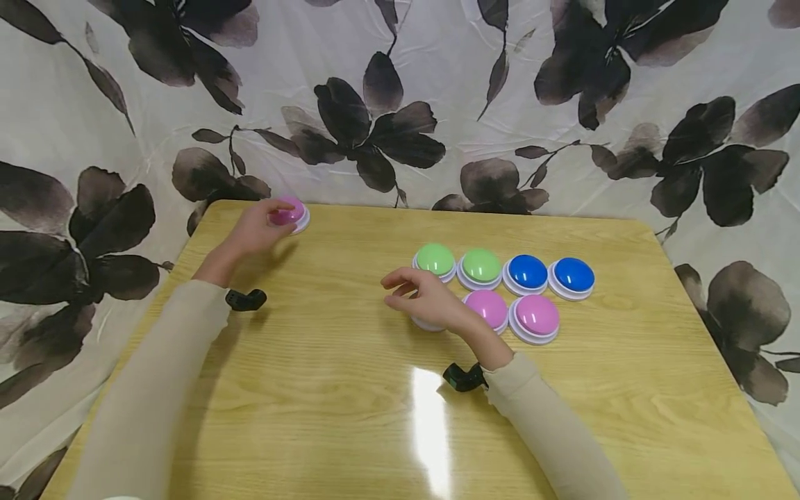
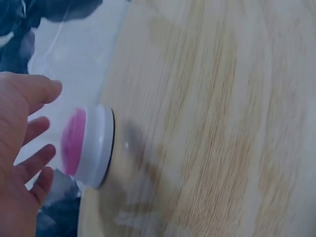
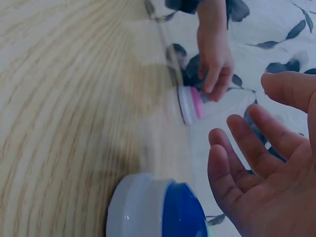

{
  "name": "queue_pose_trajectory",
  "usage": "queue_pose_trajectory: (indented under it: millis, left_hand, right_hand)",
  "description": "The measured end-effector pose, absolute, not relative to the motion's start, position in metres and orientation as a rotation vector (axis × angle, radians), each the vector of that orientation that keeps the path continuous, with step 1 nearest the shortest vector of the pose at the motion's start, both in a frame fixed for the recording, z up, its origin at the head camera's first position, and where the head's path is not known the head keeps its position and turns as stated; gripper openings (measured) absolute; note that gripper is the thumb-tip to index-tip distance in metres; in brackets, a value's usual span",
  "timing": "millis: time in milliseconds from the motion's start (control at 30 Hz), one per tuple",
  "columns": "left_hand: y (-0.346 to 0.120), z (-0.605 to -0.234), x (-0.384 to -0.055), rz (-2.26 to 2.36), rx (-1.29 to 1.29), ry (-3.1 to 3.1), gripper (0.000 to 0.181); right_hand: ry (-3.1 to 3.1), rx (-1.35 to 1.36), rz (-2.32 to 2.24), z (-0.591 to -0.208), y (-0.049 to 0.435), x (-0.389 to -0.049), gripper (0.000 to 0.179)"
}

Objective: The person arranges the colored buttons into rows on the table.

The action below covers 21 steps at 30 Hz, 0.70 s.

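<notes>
At the table's far left corner sits a pink dome button (image 1: 292, 210) on a white base. My left hand (image 1: 253, 228) hovers beside its dome; in the left wrist view the spread fingers (image 2: 37, 129) are apart from it. Farther right, my right hand (image 1: 431, 298) is held over a button whose white base (image 1: 427, 325) peeks out below it. The right wrist view shows a blue dome button (image 3: 185, 212) near that hand, whose loosely bent fingers (image 3: 247, 140) hold nothing. Beside it stand two pink buttons (image 1: 537, 314), one partly behind the right wrist.
Two green buttons (image 1: 481, 265) and two blue buttons (image 1: 528, 271) form a row behind the right hand. All stand on a wood-grain table (image 1: 325, 389). A floral cloth (image 1: 475, 132) hangs behind the table's back edge.
</notes>
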<state>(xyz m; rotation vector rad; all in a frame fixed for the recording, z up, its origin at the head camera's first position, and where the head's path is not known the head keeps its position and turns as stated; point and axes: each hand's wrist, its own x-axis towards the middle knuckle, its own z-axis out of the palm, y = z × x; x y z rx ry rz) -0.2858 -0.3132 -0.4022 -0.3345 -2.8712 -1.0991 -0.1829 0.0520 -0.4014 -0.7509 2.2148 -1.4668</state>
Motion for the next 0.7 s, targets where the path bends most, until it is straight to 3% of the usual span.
queue_pose_trajectory:
  millis: [700]
  left_hand:
    - [-0.335,-0.442,-0.315,-1.394,0.141,-2.77,0.089]
  right_hand:
    - [2.145,-0.723,-1.468,-0.405,0.042,-0.182,0.034]
